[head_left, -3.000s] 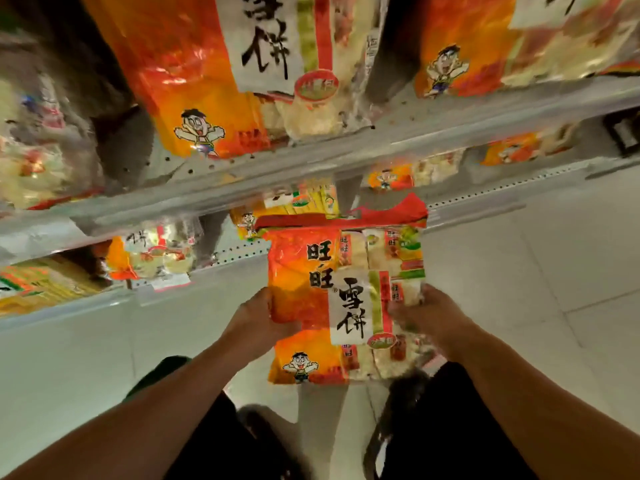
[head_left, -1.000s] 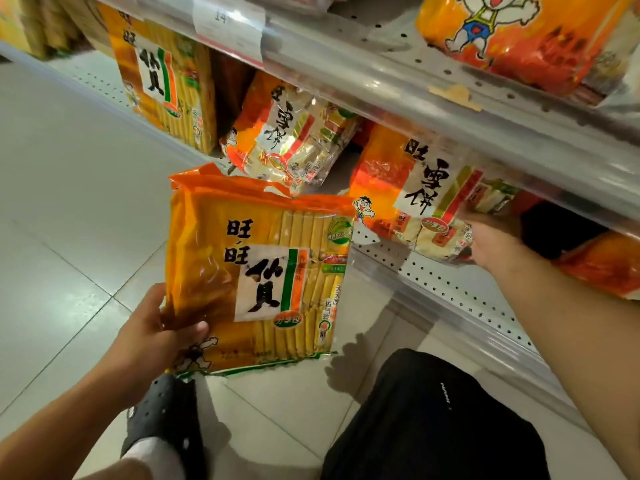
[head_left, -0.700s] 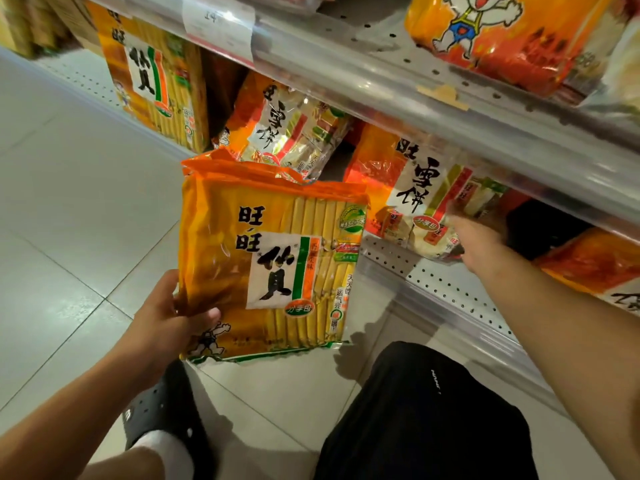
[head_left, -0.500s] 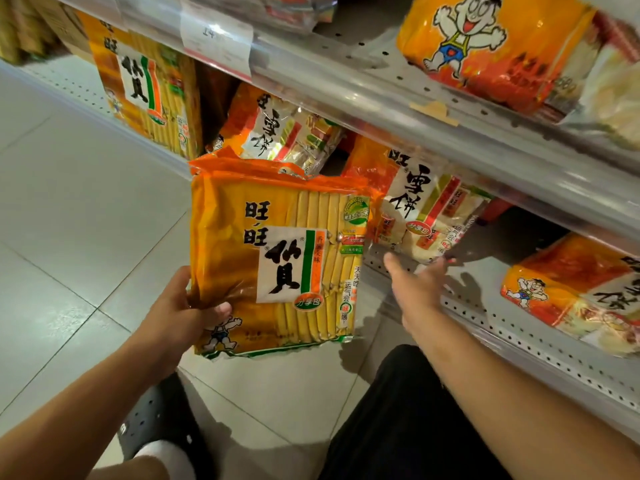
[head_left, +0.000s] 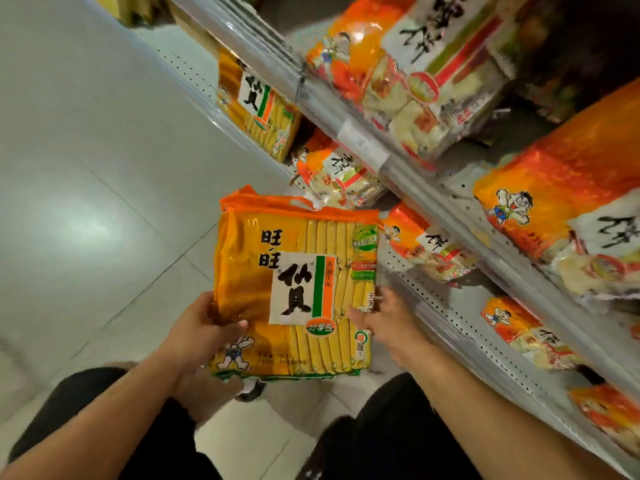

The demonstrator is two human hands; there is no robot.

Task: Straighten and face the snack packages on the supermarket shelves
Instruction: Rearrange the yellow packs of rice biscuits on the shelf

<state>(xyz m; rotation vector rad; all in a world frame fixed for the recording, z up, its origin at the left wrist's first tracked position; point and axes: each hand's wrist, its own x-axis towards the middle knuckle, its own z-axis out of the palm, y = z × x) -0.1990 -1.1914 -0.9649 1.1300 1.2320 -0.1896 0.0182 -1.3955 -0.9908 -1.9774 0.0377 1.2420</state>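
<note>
A yellow snack package (head_left: 294, 292) sits upright at the centre of the frame, off the shelves, above the tiled floor (head_left: 86, 168). The left hand (head_left: 204, 334) grips its lower left edge, thumb curled over the front; the right hand (head_left: 384, 323) clasps the lower right edge. Behind it, at upper right, the bottom shelf (head_left: 450, 306) carries a matching yellow pack (head_left: 258, 105) and orange-and-white packs (head_left: 341, 174), partly hidden under the upper shelf rail (head_left: 346, 109). Far-right packages are blurred and cut off by the frame edge
</note>
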